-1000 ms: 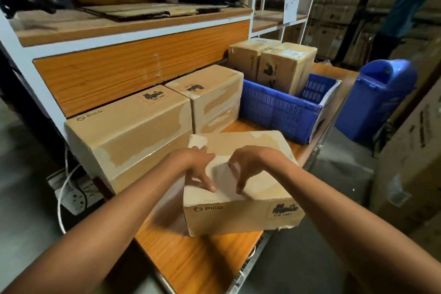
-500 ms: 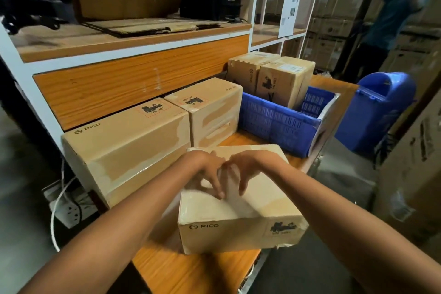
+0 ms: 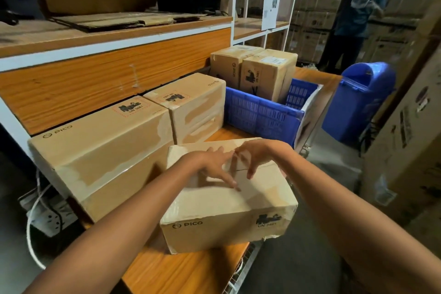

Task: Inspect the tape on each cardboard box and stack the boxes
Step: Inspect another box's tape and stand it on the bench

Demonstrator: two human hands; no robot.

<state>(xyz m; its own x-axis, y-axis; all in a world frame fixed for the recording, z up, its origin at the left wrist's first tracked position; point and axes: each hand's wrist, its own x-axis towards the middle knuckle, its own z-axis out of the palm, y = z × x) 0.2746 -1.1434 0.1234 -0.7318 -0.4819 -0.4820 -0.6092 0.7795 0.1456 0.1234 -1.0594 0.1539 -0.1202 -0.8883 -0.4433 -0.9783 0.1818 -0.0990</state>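
A taped PICO cardboard box (image 3: 222, 212) lies on the orange table near its front edge. My left hand (image 3: 212, 164) rests on the box's top with fingers spread, fingertips on the clear tape. My right hand (image 3: 256, 156) hovers beside it, fingers bent down and touching the top seam. Neither hand grips anything. Two more taped boxes stand to the left: a large one (image 3: 100, 150) and a smaller one (image 3: 191, 105) behind it. Two boxes (image 3: 265, 71) stand upright in a blue crate (image 3: 260, 114).
A white-framed shelf (image 3: 114, 48) with orange panels runs along the left and back. A blue bin (image 3: 360, 100) stands right of the table. Large cartons (image 3: 405, 141) line the right side. A person (image 3: 353, 12) stands at the back. A power strip (image 3: 51, 219) lies lower left.
Both hands have slid along the box's top toward its far end, staying close together. The camera has tilted up a little.
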